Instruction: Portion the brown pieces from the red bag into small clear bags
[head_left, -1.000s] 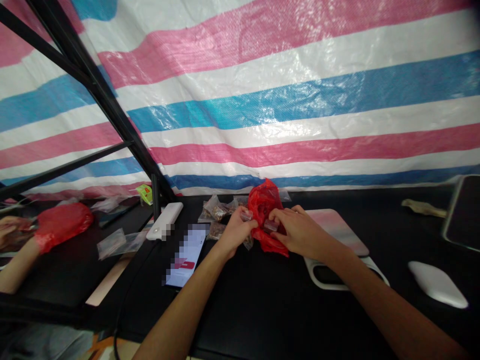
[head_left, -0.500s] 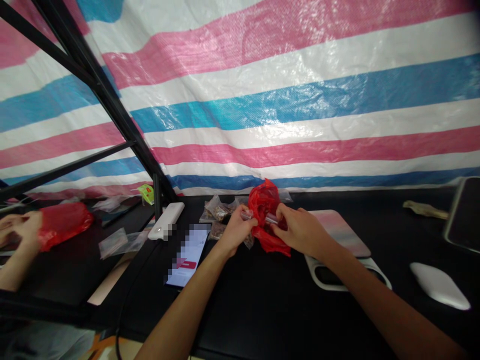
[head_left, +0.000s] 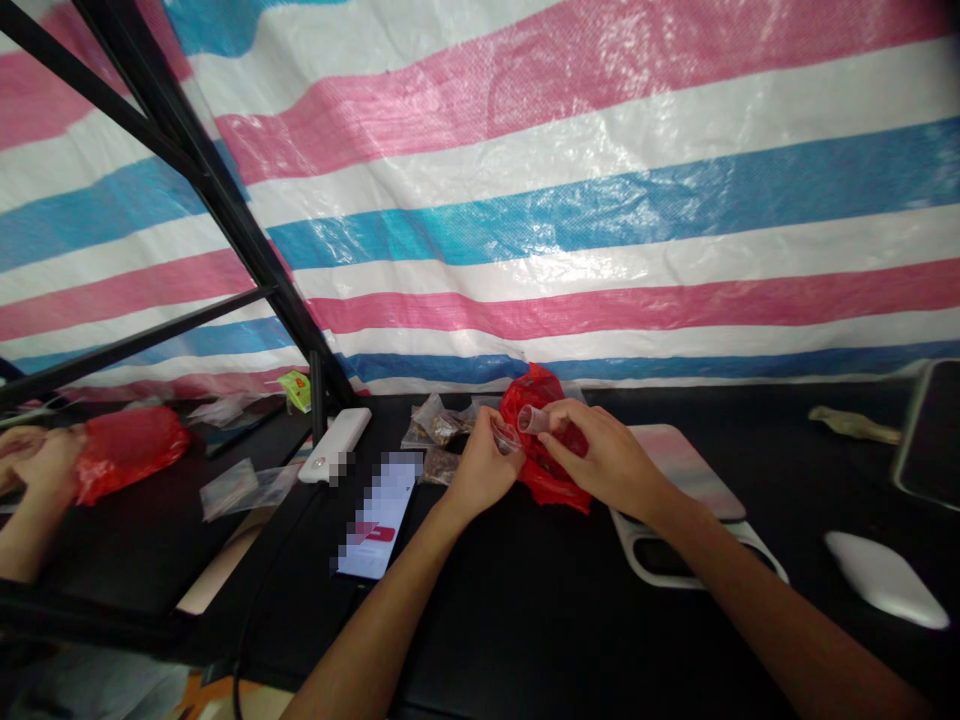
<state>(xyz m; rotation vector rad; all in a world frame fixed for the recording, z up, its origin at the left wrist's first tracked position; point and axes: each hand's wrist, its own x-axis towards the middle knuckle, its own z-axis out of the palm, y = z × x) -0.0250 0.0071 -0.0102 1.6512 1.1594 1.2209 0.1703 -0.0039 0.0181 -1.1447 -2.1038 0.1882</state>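
Observation:
In my right hand (head_left: 600, 445), thumb and fingers close around a small clear plastic tube (head_left: 533, 420), its round end facing left. My left hand (head_left: 486, 458) pinches a thin, clear plastic piece (head_left: 508, 436), perhaps a bag edge; most of it is hidden by the fingers. Behind and under both hands lies a crumpled red plastic bag (head_left: 559, 488), its upper part bunched up. Left of it are several small clear bags (head_left: 439, 420) with brownish contents, one small filled bag (head_left: 439, 466) lying nearest my left hand.
A phone (head_left: 379, 515) and white power strip (head_left: 335, 445) lie leftward. A small scale (head_left: 690, 470) sits under my right forearm, with a white mouse-shaped object (head_left: 885, 578) farther right. Beyond the black frame (head_left: 240, 245), another person's hands (head_left: 45, 465) touch a red bag (head_left: 135, 450).
My right hand has turned the tube so its round end shows. My left hand has shifted slightly right, closer to the tube. The view has moved a little.

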